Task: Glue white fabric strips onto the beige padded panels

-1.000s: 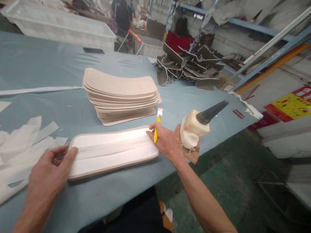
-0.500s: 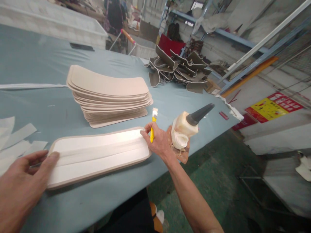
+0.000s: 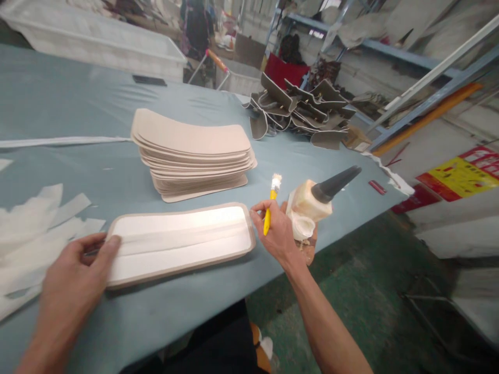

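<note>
A long panel with rounded corners (image 3: 183, 252), white inside a beige edge, lies on the blue-green table cover. Along its middle runs a pale strip (image 3: 156, 240). My left hand (image 3: 83, 265) pinches the panel's left end, thumb on top and fingers at its far edge. Just off the right end is my right hand (image 3: 276, 228), closed around a small paintbrush with a yellow handle (image 3: 267, 221), its bristles pointing up and away. Right beside that hand stands a cut-open container (image 3: 304, 223) of white paste, with a dark cone-shaped nozzle (image 3: 337, 184).
Behind the panel rises a stack of beige panels (image 3: 195, 161). White strips (image 3: 39, 239) lie loose at left. Dark grey pieces (image 3: 298, 111) are heaped at the back. A white plastic tub (image 3: 105, 44) and a dark flat object (image 3: 149, 80) sit farther off. The table's front edge slants rightward.
My right hand has moved off the panel's right end toward the paste container, brush still in it. My left hand stays on the left end. The whole view has shifted slightly.
</note>
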A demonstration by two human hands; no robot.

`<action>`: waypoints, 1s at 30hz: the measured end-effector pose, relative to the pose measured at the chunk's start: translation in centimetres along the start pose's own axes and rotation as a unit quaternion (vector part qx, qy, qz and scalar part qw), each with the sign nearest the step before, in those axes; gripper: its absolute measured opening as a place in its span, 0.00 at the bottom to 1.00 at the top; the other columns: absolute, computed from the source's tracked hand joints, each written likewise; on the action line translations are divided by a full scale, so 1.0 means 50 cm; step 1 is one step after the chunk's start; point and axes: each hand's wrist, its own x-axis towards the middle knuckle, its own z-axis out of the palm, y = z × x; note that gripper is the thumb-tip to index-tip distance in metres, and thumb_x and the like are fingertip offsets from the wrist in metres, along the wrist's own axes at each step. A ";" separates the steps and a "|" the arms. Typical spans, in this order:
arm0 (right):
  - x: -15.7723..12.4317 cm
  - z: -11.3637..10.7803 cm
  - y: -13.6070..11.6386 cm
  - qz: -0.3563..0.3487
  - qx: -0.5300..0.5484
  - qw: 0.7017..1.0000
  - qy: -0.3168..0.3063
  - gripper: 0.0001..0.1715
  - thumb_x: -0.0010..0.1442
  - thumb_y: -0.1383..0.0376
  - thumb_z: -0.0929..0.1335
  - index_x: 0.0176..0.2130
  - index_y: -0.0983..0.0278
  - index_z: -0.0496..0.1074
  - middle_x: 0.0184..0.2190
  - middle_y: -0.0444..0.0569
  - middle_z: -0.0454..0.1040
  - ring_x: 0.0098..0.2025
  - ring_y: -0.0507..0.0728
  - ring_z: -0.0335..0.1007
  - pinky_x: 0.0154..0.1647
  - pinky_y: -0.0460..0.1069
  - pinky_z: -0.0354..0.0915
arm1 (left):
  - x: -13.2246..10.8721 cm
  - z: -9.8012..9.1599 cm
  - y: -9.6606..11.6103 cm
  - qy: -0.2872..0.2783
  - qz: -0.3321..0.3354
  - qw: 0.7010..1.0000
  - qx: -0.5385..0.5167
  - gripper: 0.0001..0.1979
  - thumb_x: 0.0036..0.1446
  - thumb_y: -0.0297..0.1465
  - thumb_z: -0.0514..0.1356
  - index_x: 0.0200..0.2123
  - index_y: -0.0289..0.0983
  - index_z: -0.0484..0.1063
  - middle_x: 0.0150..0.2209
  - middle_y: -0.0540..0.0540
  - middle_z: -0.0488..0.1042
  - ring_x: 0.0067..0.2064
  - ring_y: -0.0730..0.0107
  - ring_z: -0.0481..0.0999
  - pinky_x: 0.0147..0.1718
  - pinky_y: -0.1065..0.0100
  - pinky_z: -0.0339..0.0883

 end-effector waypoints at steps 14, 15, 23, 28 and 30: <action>-0.086 0.083 -0.153 -0.213 0.081 0.974 -0.014 0.07 0.67 0.69 0.67 0.45 0.59 0.68 0.57 0.57 0.78 0.61 0.62 0.73 0.61 0.62 0.70 | -0.075 -0.055 0.063 0.132 0.203 0.969 0.056 0.32 0.65 0.48 0.49 0.57 0.30 0.72 0.56 0.29 0.76 0.58 0.41 0.76 0.59 0.43 0.68; -0.087 0.083 -0.150 -0.215 0.079 0.973 -0.015 0.07 0.67 0.69 0.67 0.45 0.59 0.68 0.58 0.57 0.78 0.61 0.62 0.73 0.62 0.62 0.70 | -0.089 -0.054 0.064 0.136 0.288 0.945 0.074 0.31 0.67 0.47 0.48 0.59 0.29 0.71 0.59 0.29 0.75 0.61 0.41 0.73 0.61 0.43 0.66; -0.098 0.097 -0.136 -0.230 -0.002 0.972 -0.050 0.08 0.70 0.70 0.64 0.47 0.60 0.69 0.61 0.59 0.75 0.63 0.63 0.71 0.65 0.63 0.65 | -0.176 0.031 0.089 -0.020 0.567 0.797 0.210 0.45 0.58 0.54 0.62 0.70 0.32 0.61 0.74 0.35 0.57 0.74 0.42 0.56 0.71 0.47 0.53; -0.111 0.123 -0.132 -0.243 -0.044 0.966 -0.071 0.10 0.68 0.70 0.66 0.49 0.60 0.69 0.62 0.56 0.75 0.62 0.64 0.71 0.67 0.63 0.63 | -0.174 0.064 0.106 -0.069 0.544 0.802 0.237 0.60 0.41 0.59 0.72 0.70 0.29 0.62 0.73 0.34 0.57 0.73 0.41 0.57 0.72 0.48 0.53; -0.115 0.133 -0.127 -0.246 -0.055 0.965 -0.075 0.11 0.68 0.69 0.67 0.50 0.60 0.70 0.63 0.57 0.74 0.62 0.64 0.71 0.67 0.63 0.63 | -0.173 0.070 0.105 -0.075 0.536 0.805 0.244 0.62 0.39 0.59 0.73 0.69 0.28 0.62 0.73 0.33 0.56 0.74 0.40 0.57 0.72 0.48 0.53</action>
